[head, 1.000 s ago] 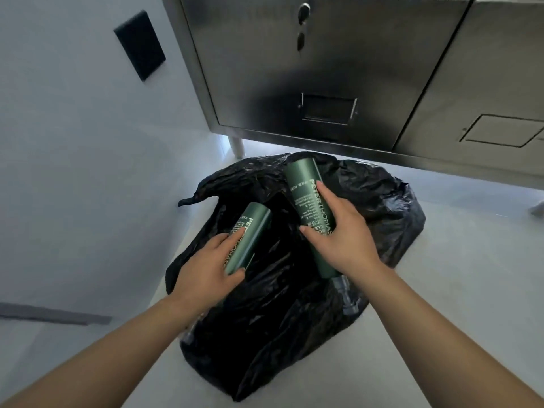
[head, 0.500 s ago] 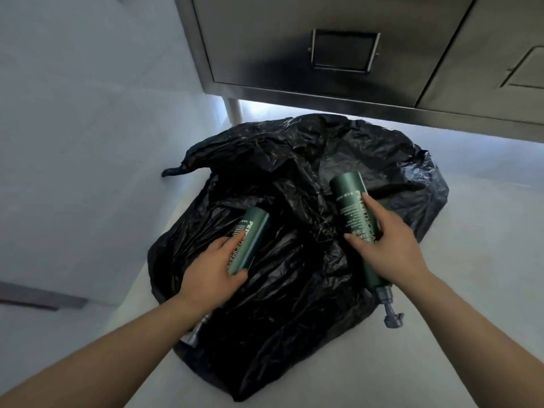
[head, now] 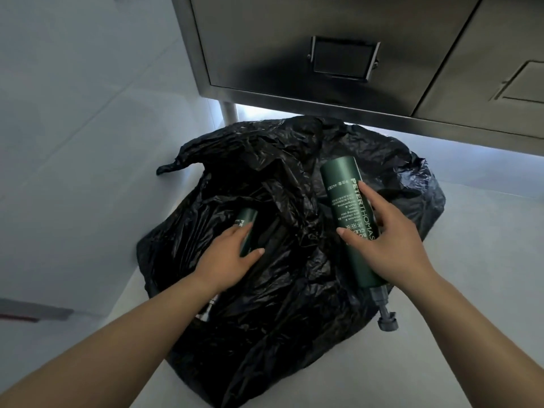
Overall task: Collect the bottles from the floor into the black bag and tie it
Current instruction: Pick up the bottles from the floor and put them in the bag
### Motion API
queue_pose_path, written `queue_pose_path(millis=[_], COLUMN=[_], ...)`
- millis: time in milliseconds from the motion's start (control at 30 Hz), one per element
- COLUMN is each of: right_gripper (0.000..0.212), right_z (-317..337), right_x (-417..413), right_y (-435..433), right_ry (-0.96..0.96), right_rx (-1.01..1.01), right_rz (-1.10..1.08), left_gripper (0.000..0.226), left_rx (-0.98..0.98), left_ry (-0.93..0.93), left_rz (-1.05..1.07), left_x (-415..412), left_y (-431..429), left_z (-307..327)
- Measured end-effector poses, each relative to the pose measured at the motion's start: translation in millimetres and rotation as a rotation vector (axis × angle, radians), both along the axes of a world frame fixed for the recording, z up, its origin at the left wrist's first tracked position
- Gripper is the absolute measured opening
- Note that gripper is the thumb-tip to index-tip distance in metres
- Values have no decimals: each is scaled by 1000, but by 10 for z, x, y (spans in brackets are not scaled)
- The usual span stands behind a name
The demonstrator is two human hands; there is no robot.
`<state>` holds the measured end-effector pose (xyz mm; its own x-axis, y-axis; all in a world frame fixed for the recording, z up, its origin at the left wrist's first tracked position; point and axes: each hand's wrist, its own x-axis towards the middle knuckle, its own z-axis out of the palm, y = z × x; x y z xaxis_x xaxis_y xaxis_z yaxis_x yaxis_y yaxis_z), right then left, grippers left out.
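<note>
A crumpled black bag point(head: 282, 313) lies spread on the pale floor in front of me. My right hand point(head: 388, 242) grips a tall dark green pump bottle point(head: 343, 195) over the bag's right side, base pointing away, grey pump point(head: 385, 312) toward me. My left hand point(head: 229, 254) holds a smaller green bottle point(head: 247, 220) low over the bag's left middle; the bottle's near end is hidden by my hand and the folds of plastic.
A stainless steel cabinet point(head: 294, 39) with a recessed handle stands just beyond the bag, on a round leg point(head: 228, 113). A pale wall point(head: 73, 113) runs along the left. Bare floor point(head: 471, 260) lies to the right of the bag.
My left hand has pushed the small bottle lower into the bag's folds. My right hand has lifted the tall bottle slightly and swung it more upright over the bag's right side.
</note>
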<state>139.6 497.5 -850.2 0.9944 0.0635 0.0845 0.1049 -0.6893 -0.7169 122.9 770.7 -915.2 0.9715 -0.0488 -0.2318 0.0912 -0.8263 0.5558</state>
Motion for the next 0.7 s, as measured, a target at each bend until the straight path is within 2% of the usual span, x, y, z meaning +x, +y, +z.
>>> queue_pose_path(millis=[100, 200, 300, 467, 600, 700], right_gripper=[82, 81, 82, 82, 82, 83], right_z=[23, 127, 296, 395, 192, 17], right_x=[-44, -33, 3, -48, -130, -178], right_y=[-61, -99, 20, 532, 919, 1116], right_ry=[7, -16, -60, -76, 6, 54], right_rx=[-11, 1, 48, 95, 81, 83], right_rz=[-4, 1, 43, 208, 318, 344], left_gripper=[65, 61, 54, 45, 22, 22], left_rx=[-41, 27, -14, -290, -548, -684], left_ry=[-3, 19, -3, 2, 53, 96], left_rz=[-42, -151, -31, 261, 332, 365], left_x=[-44, -204, -342, -269, -240, -271], left_y=[-109, -143, -34, 230, 254, 249], left_z=[65, 29, 23, 299, 516, 561])
